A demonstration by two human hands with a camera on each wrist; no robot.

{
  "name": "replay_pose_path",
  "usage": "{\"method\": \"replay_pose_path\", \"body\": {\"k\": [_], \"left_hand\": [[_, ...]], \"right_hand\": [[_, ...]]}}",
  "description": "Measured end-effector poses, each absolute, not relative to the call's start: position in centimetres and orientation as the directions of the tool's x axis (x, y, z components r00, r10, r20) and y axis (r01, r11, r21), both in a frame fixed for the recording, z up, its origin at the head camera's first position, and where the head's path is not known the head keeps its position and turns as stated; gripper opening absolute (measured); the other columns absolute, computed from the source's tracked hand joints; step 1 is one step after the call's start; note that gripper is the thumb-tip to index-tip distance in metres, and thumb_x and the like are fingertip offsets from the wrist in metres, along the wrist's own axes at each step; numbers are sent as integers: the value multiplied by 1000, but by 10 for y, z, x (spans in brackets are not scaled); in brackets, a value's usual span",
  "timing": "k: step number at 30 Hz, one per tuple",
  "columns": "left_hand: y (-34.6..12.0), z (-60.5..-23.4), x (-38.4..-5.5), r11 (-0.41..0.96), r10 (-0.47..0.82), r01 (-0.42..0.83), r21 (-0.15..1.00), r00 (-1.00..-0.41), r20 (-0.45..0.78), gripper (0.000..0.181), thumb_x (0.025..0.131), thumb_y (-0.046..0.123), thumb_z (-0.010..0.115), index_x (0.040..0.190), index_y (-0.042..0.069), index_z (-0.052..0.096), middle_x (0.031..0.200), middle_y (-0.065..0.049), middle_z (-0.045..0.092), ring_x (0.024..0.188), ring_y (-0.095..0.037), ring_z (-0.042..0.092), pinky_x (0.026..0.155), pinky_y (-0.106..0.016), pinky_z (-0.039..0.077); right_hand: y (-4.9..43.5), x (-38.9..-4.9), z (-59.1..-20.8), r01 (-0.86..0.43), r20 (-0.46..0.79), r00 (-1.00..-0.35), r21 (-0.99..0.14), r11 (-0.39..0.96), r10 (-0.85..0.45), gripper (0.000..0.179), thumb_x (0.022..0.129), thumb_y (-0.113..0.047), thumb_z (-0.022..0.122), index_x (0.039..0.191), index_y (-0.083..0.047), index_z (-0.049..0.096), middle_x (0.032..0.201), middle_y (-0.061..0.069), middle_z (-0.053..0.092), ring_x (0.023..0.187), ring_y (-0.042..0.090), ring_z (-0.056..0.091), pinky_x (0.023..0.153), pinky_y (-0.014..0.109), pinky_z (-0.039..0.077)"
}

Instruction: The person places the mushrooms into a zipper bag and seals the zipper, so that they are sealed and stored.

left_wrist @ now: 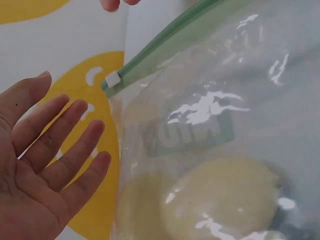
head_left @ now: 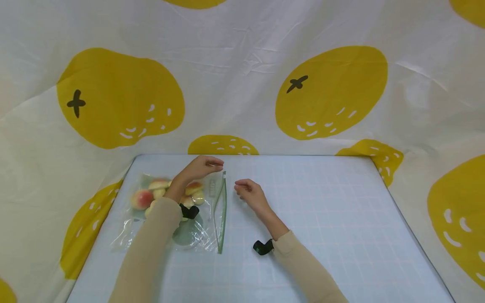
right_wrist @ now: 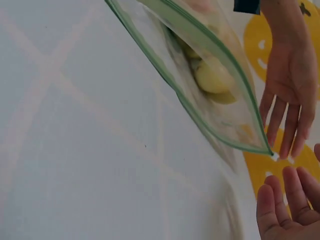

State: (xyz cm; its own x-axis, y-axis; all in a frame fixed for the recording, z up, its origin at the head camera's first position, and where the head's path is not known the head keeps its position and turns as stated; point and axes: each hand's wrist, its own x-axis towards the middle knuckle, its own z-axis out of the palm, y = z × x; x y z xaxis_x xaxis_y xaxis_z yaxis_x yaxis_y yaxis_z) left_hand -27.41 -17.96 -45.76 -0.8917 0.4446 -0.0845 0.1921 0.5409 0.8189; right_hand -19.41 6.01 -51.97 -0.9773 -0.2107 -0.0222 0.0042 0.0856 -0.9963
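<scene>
A clear zip bag lies on the left of the table with its green-edged mouth parted. Inside are several cream and yellow rounded pieces, some tinged orange, and a red-blushed, peach-like one. At the far end of the zip sits a white slider. My left hand reaches over the bag, its fingers extended close to that slider and apart from it. To the right of the mouth, my right hand hovers with loosely bent fingers, holding nothing. My left forearm hides part of the contents.
A pale, faintly checked table spreads to the right of the bag. Behind and beside it hangs a white cloth printed with large yellow fruit. Black bands circle both sleeves near the wrists.
</scene>
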Motion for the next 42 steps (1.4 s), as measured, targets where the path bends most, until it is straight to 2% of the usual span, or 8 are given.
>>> {"method": "replay_pose_path", "body": {"k": [8,15,18,21,24,28,32,42], "left_hand": [[-192,-478,-291,606,500,197,770,-848,-177,33,96,24,70,122,3,72,121,-7,70,121,-28,59,105,-46,41],[-192,-485,-293,595,510,164,787,-833,-213,25,93,28,74,109,9,79,106,-1,75,106,-19,64,101,-42,43],[-190,-480,-291,567,527,164,807,-826,-202,23,93,22,73,108,5,78,103,-5,75,102,-19,64,99,-40,44],[-188,-479,-292,556,533,169,814,-824,-193,21,95,18,71,106,2,78,101,-7,75,97,-20,66,96,-39,46],[-188,-483,-295,563,521,156,812,-829,-202,20,94,19,71,105,3,78,97,-6,75,93,-20,67,93,-38,48],[-185,-484,-297,576,506,143,805,-836,-214,22,94,21,71,103,2,78,92,-4,75,90,-18,67,91,-37,47],[-182,-484,-299,577,509,152,802,-835,-207,19,94,19,70,102,3,79,91,-4,75,89,-17,67,90,-36,47],[-174,-482,-301,585,531,188,789,-824,-198,21,96,21,68,98,3,78,89,-4,75,89,-17,65,89,-36,47]], "right_hand": [[46,-204,-526,94,-94,-964,-995,12,-250,35,99,-22,66,123,4,64,115,24,66,96,28,65,84,36,55],[38,-207,-530,133,-129,-960,-991,2,-249,36,99,-19,65,124,7,62,116,29,63,100,35,64,87,43,54],[35,-208,-525,158,-154,-954,-987,6,-258,35,99,-15,65,124,9,62,116,33,62,97,35,64,86,43,55],[29,-211,-527,156,-152,-960,-988,4,-235,33,98,-15,65,122,9,63,110,30,66,87,25,65,80,36,56],[21,-216,-535,144,-140,-972,-990,-5,-187,31,98,-18,67,118,5,66,102,19,70,81,12,62,74,30,55],[16,-220,-534,158,-154,-976,-987,-14,-157,29,98,-19,66,115,4,68,99,10,70,84,16,64,75,31,56],[12,-226,-534,179,-172,-976,-983,-45,-135,27,98,-19,67,112,4,69,97,7,69,83,18,65,75,32,57],[9,-232,-530,216,-210,-972,-975,-51,-103,21,97,-17,67,105,2,71,92,5,69,73,13,63,65,26,54]]}}
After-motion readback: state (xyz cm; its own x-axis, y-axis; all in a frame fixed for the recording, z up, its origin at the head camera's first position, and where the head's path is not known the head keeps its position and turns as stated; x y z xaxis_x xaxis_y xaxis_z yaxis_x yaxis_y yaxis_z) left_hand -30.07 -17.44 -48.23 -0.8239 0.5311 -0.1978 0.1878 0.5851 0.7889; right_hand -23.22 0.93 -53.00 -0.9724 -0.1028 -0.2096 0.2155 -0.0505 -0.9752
